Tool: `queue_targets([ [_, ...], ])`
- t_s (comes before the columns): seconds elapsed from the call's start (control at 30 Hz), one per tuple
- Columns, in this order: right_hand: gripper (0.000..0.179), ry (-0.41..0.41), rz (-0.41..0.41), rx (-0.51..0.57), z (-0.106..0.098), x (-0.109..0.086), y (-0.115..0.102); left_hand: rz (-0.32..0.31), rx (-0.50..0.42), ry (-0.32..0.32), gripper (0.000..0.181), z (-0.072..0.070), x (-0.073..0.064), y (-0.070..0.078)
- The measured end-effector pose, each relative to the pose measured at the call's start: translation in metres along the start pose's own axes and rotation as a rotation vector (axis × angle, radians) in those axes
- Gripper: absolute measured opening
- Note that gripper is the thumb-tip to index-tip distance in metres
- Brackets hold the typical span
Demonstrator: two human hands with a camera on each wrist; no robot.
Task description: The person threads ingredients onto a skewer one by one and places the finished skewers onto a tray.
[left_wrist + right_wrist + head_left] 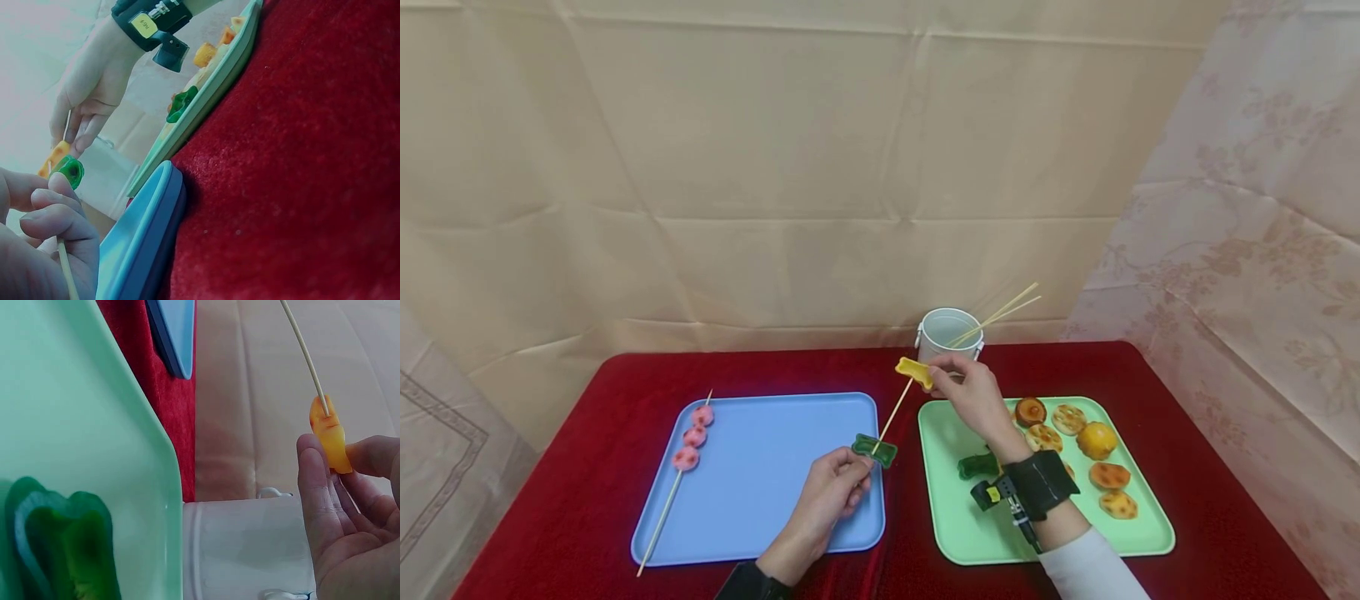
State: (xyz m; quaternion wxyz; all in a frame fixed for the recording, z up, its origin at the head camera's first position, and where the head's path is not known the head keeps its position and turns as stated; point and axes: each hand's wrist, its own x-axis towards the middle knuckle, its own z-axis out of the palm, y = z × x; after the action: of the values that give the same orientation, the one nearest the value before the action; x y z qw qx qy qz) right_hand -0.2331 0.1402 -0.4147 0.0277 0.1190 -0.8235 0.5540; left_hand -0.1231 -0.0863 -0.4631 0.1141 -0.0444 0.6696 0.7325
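Only the left-wrist view shows the thin pale wooden skewer (67, 269) extending below the left hand (829, 492), whose fingers grip it under a green lobed piece (888, 454). The right hand (973, 396) pinches a yellow wavy piece (913, 370) at the skewer's upper end. Behind stands a white cylindrical bucket (934, 340). Red-clothed bench (904, 500) separates a blue rectangular tray (760, 475) from a green rectangular tray (951, 508).

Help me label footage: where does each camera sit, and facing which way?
Head: worn on head, facing forward and down over blue tray and green tray; left hand and right hand show.
Left wrist: mounted there, facing past the left hand toward the right; both show.
Right wrist: mounted there, facing the yellow piece; right hand shows.
Head and right wrist share the white bucket.
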Motion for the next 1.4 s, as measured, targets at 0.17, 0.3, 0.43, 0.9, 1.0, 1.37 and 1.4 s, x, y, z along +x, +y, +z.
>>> queue_targets([
  [0.17, 0.021, -0.011, 0.007, -0.021, 0.001, -0.001, 0.002, 0.001, 0.001, 0.005, 0.016, 0.000, 0.000, 0.000],
  [0.3, 0.021, -0.026, 0.013, -0.033, 0.002, -0.003, 0.002, 0.002, 0.003, 0.006, 0.016, 0.000, 0.000, 0.000],
  [0.43, 0.023, -0.051, 0.009, -0.029, 0.004, -0.006, 0.001, 0.002, 0.000, 0.004, 0.017, 0.000, -0.001, 0.001],
  [0.9, 0.021, -0.087, -0.021, -0.020, 0.012, -0.019, 0.004, 0.016, 0.003, -0.004, 0.020, 0.000, -0.002, 0.004],
  [1.0, 0.017, -0.092, -0.018, -0.049, 0.013, -0.022, 0.004, 0.019, 0.004, 0.000, 0.021, 0.001, -0.002, 0.003],
  [1.37, 0.013, -0.161, -0.058, -0.085, 0.017, -0.034, 0.004, 0.014, 0.010, 0.022, 0.018, 0.002, -0.001, 0.002],
  [1.4, 0.013, -0.165, -0.061, -0.089, 0.017, -0.035, 0.004, 0.013, 0.011, 0.021, 0.018, 0.002, -0.001, 0.002],
])
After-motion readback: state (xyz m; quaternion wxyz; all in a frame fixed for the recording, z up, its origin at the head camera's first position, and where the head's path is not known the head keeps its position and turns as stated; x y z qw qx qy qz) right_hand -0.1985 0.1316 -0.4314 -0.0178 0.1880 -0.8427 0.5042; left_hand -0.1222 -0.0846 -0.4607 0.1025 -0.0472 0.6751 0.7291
